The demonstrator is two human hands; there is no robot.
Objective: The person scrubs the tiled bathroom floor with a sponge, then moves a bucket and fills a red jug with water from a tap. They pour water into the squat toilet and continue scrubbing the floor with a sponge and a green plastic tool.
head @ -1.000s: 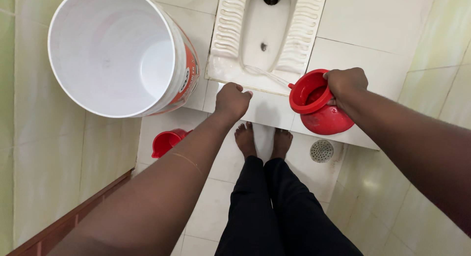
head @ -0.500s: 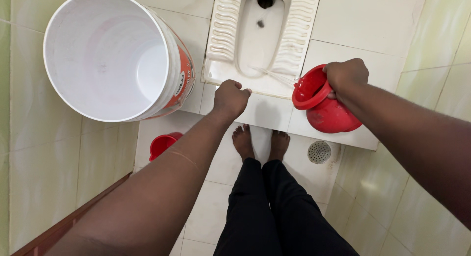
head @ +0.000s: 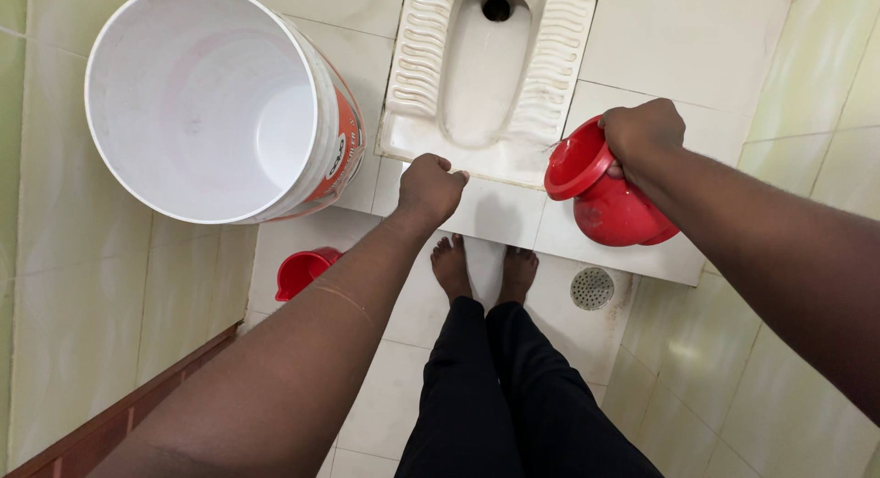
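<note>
Tipping further since half a second ago and no longer pouring: red round pot [head: 612, 203], right of centre, just beside squat toilet pan [head: 490, 70]. Gripping its rim from behind, right hand [head: 642, 134], fingers curled tight, thumb hidden. Hovering at centre, left hand [head: 431, 186], closed in a loose fist, holding nothing visible. Standing upper left, white bucket [head: 206, 98], partly cut off. Peeking behind left forearm, small red mug [head: 302, 269].

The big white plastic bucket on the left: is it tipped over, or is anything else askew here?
The big white plastic bucket looks tilted, its empty inside facing the camera. The right hand tips a round red plastic jug toward the white squat toilet pan.
</note>
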